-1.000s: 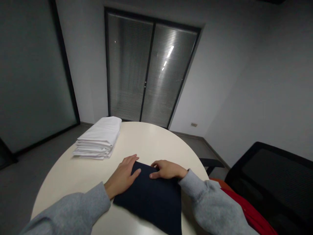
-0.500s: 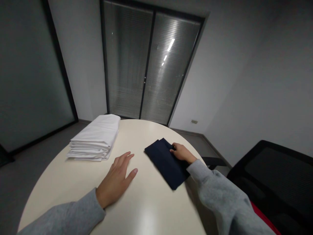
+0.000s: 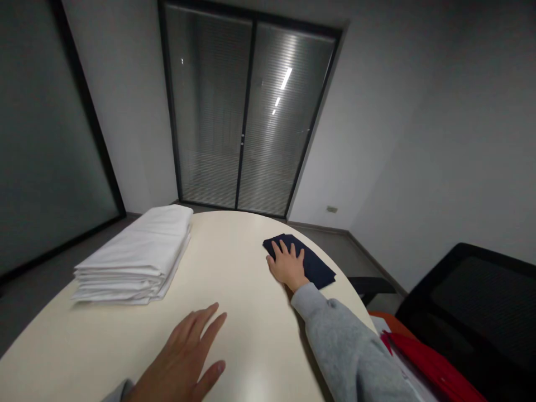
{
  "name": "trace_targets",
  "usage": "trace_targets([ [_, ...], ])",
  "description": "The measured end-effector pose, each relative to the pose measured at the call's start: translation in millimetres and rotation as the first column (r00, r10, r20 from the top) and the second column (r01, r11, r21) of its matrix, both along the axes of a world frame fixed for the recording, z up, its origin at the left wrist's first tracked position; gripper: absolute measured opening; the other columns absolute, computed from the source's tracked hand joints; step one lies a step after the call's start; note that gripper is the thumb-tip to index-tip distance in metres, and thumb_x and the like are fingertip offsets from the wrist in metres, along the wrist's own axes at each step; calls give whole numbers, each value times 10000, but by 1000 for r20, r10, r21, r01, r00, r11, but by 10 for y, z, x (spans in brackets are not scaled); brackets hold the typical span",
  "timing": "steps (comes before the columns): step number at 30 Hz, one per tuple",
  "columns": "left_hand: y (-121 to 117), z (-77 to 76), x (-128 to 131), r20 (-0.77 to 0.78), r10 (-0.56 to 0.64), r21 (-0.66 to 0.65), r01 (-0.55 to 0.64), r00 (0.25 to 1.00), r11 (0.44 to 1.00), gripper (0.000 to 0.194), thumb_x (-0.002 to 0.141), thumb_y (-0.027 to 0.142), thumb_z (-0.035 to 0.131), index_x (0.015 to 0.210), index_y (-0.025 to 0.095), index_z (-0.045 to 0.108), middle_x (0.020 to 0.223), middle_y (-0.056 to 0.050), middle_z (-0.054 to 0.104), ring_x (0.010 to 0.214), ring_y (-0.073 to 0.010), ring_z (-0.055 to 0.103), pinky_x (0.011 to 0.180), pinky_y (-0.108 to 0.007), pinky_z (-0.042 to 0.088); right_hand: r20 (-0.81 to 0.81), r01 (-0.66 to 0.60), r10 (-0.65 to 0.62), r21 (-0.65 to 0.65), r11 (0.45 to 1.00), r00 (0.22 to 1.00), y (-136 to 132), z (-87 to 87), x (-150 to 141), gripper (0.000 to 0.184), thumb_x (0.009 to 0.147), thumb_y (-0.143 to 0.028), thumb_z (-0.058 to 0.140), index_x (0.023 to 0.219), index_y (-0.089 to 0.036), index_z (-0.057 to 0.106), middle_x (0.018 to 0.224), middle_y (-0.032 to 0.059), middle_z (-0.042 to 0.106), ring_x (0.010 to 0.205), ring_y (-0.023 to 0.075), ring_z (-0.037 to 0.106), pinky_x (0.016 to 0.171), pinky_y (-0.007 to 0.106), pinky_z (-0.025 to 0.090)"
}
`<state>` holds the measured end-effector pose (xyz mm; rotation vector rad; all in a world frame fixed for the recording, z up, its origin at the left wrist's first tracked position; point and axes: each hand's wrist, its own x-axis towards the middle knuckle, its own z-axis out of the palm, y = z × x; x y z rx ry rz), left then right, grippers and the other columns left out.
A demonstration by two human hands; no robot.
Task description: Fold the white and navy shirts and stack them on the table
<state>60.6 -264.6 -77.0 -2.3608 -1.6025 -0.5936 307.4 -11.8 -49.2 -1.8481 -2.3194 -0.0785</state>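
Observation:
A folded dark navy cloth (image 3: 316,267) lies flat near the right edge of the round table. My right hand (image 3: 288,264) rests on its near left part, fingers spread and palm down. Toward the front of the table, my left hand (image 3: 184,352) hovers with its fingers apart and holds nothing. Beyond that hand, on the left side, sits a thick stack of folded white cloth (image 3: 138,245); neither hand touches it. What kind of garment or linen the cloths are, I cannot tell.
The round cream table (image 3: 234,262) fills the foreground. At the right stands a black mesh chair (image 3: 473,301), its armrest (image 3: 371,285) close to the table edge. Red cloth (image 3: 431,363) and some orange and white material lie on the chair's side. Glass doors with blinds (image 3: 247,123) are behind.
The navy cloth now lies flat, farther back on the table. My right hand has gone from gripping its edge to spreading over it. My left hand appears lower and nearer.

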Motion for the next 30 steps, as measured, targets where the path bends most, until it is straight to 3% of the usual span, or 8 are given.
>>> trace_targets([
  [5, 97, -56, -68, -123, -47, 96, 60, 991, 994, 669, 914, 438, 673, 1540, 280, 493, 1521, -56, 592, 1268, -277, 638, 1002, -367, 587, 3, 129, -129, 22, 991, 992, 402, -7, 72, 632, 1010, -435, 382, 1623, -288, 341, 1687, 90, 338, 1521, 470, 244, 1160, 752, 66],
  [11, 181, -192, -123, -208, -71, 197, 113, 976, 974, 669, 899, 486, 692, 1521, 300, 530, 1488, -32, 625, 1219, -285, 650, 995, -366, 562, -13, 253, -253, 51, 966, 967, 566, -59, -5, 627, 1002, -353, 344, 1618, -236, 354, 1669, 144, 356, 1505, 518, 234, 1107, 809, 44],
  [19, 163, -264, -158, -84, -98, 63, 103, 992, 993, 683, 938, 486, 666, 1577, 402, 439, 1513, -5, 601, 1253, -315, 640, 1009, -400, 563, -29, 208, -208, -2, 978, 978, 570, -49, 67, 640, 989, -388, 398, 1619, -291, 346, 1677, 113, 350, 1526, 459, 243, 1143, 773, 73],
  [24, 151, -228, -150, -13, -104, -8, 104, 994, 995, 693, 937, 437, 678, 1581, 431, 422, 1535, 9, 578, 1298, -311, 616, 1039, -395, 557, -73, 308, -306, 16, 951, 949, 530, -56, 32, 640, 966, -303, 378, 1605, -282, 378, 1668, 102, 369, 1513, 493, 244, 1119, 809, 56],
  [30, 120, -163, -138, -10, -117, -60, 117, 993, 991, 719, 904, 384, 716, 1572, 395, 452, 1555, -14, 555, 1330, -327, 599, 1058, -421, 559, -99, 406, -401, 38, 913, 911, 399, -97, -70, 653, 952, -234, 346, 1602, -184, 383, 1653, 184, 366, 1499, 525, 241, 1077, 854, -1],
])
